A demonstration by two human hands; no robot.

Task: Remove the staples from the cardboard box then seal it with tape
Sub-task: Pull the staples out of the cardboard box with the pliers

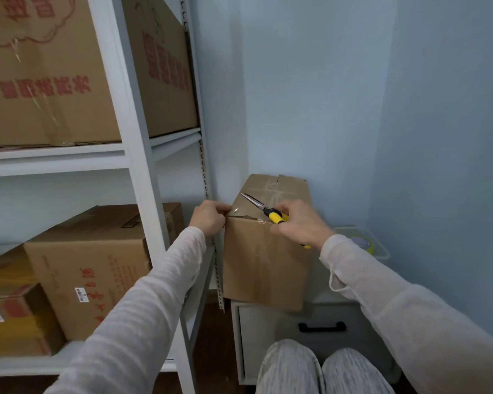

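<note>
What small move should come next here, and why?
Likely lower the open tips of the yellow-handled metal pliers onto the top of the brown cardboard box: the right hand holds them just over it, while the left hand pinches its near-left top corner.

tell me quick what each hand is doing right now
Left hand: pinches the top left corner of the cardboard box.
Right hand: grips the yellow-handled pliers, tips over the box top.

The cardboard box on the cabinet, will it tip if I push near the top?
Likely tippy: the cardboard box stands taller than wide on the cabinet. Its flat, uncrushed walls suggest it moves as one stiff piece. The left hand gripping its top corner probably steadies it.
</note>
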